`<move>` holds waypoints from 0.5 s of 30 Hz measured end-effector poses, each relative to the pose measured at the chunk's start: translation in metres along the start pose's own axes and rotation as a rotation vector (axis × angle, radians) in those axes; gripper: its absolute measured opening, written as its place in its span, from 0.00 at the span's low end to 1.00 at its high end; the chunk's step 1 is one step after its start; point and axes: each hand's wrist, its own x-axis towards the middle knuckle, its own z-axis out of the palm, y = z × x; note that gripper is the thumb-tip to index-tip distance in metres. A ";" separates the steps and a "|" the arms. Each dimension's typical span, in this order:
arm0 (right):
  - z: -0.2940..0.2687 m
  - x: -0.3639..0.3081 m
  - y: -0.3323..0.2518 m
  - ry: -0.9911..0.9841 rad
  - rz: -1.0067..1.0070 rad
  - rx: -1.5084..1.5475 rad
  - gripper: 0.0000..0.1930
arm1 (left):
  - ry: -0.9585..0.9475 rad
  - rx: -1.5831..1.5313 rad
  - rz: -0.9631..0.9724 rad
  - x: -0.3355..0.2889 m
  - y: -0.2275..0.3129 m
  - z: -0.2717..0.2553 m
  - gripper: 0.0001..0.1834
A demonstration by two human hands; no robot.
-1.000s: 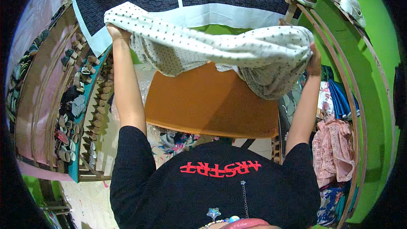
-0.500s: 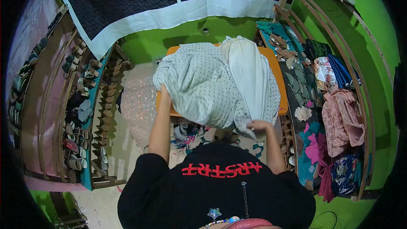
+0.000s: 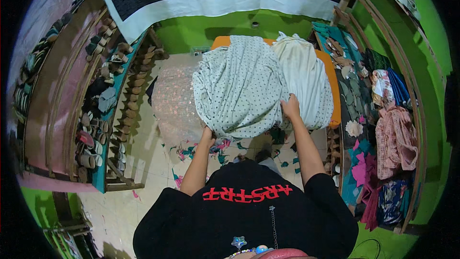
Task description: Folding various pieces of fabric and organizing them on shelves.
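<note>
A pale cloth with dark dots (image 3: 237, 81) lies bunched over an orange tabletop (image 3: 336, 103), its near edge hanging over the front. My left hand (image 3: 207, 135) is closed on the cloth's near left corner, its fingertips partly hidden by folds. Farther right, my right hand (image 3: 290, 106) grips the right edge of the same cloth, with the thumb uppermost. Beside that hand, a cream cloth (image 3: 299, 62) spreads over the right part of the table, with more dotted fabric showing along its outer side.
Sheer pinkish sequined fabric (image 3: 172, 98) drapes left of the table. A rack of shoes (image 3: 103, 100) stands at left. On the right, a bench (image 3: 352, 98) holds fabric pieces and a white flower shape (image 3: 354, 128), near hanging garments (image 3: 395, 136). Colourful scraps (image 3: 187, 152) litter the tiled floor.
My left hand has come nearer along the cloth's left side; my right hand has moved farther away, off the near corner. The dotted cloth is gathered leftward, and the view has shifted.
</note>
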 end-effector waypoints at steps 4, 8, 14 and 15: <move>0.009 -0.008 -0.022 -0.080 0.227 0.109 0.29 | 0.017 -0.107 0.090 -0.043 0.034 0.010 0.27; 0.008 -0.008 -0.016 -0.300 0.096 0.008 0.18 | -0.012 -0.230 0.324 -0.059 0.072 0.018 0.29; -0.033 -0.002 0.014 -0.667 0.242 0.984 0.16 | -0.006 -0.151 0.642 -0.037 0.162 0.018 0.28; -0.052 -0.004 0.008 -0.642 0.278 1.171 0.19 | -0.097 -0.155 0.699 -0.027 0.178 0.012 0.29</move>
